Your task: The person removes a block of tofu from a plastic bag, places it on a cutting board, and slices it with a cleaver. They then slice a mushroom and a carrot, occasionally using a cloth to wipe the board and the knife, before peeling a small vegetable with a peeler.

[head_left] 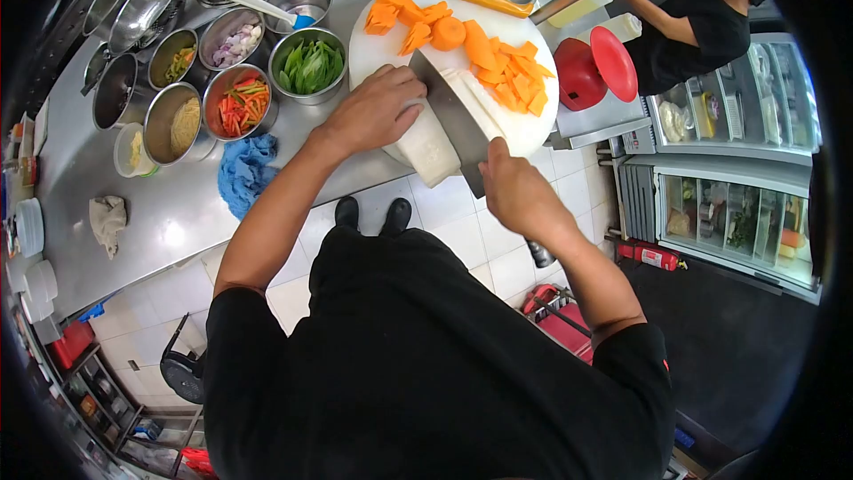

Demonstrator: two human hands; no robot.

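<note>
My right hand (524, 194) is closed round the handle of a wide cleaver (453, 120). Its blade stands against a thick white block that looks like daikon (425, 144), with thin white slices (474, 100) on the blade's far side. My left hand (378, 107) rests on the daikon with curled fingers, holding it close to the blade. Both lie on a round white cutting board (373, 31). Cut orange carrot pieces (515, 76) are spread over the board's far and right parts. The daikon's near end reaches the board's front edge.
Left of the board stand metal bowls of green leaves (308, 67), red pepper strips (240, 107) and chopped onion (236, 41). A blue cloth (247, 173) lies at the counter edge. A red container (579, 74) stands at right, near another person (697, 27).
</note>
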